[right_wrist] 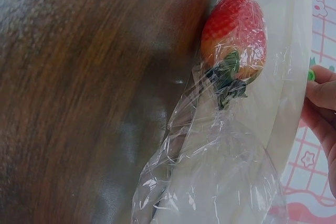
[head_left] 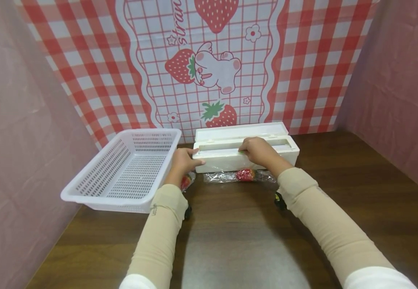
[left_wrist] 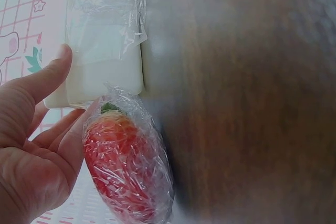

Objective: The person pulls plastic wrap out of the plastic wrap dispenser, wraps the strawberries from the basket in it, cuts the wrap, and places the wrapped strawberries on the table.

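Note:
A long white plastic-wrap dispenser box (head_left: pixel 223 163) lies with its lid (head_left: pixel 243 130) raised at the back. At its left end, my left hand (head_left: pixel 183 162) holds the corner between thumb and fingers. My right hand (head_left: pixel 261 151) reaches over the front edge and pinches a small green slider (right_wrist: pixel 312 75) there. In front of the box lies a film-wrapped strawberry (head_left: pixel 245 175), its clear film (right_wrist: pixel 210 182) spreading along the box front. A second wrapped strawberry (left_wrist: pixel 128 166) sits just below my left hand, partly behind the wrist in the head view.
A white perforated plastic basket (head_left: pixel 122 200) stands to the left, close to my left hand. Behind everything hangs a red-and-white checked strawberry cloth (head_left: pixel 302 72). Pink cloth (head_left: pixel 393 92) closes off both sides of the brown wooden table (head_left: pixel 230 249).

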Available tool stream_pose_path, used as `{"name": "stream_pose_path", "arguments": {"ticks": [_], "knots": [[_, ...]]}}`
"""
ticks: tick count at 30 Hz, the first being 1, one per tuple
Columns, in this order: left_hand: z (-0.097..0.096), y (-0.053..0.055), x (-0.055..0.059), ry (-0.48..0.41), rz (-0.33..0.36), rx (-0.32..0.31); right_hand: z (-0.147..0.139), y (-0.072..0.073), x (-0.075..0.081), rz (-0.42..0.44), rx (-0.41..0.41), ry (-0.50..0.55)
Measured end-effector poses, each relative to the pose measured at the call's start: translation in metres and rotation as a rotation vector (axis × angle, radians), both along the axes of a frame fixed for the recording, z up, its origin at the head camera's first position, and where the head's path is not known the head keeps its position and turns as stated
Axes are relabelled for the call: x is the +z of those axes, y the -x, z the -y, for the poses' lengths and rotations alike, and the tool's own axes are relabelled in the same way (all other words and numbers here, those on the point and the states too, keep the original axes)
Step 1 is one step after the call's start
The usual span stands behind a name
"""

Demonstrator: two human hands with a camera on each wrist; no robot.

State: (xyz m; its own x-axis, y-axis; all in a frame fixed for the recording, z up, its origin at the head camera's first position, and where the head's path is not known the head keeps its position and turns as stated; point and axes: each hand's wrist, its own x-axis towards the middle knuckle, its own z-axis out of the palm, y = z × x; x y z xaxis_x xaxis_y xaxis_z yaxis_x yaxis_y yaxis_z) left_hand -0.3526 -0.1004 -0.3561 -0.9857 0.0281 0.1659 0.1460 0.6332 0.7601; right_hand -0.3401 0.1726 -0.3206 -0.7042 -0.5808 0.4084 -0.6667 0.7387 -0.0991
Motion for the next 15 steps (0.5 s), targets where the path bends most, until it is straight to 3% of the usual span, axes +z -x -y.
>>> {"name": "stream_pose_path", "arguments": {"ticks": [15], "knots": [[0.0006, 0.0000, 0.0002, 0.019, -0.003, -0.002, -0.0057, 0.0016, -0.0005, -0.014, 0.005, -0.003]]}}
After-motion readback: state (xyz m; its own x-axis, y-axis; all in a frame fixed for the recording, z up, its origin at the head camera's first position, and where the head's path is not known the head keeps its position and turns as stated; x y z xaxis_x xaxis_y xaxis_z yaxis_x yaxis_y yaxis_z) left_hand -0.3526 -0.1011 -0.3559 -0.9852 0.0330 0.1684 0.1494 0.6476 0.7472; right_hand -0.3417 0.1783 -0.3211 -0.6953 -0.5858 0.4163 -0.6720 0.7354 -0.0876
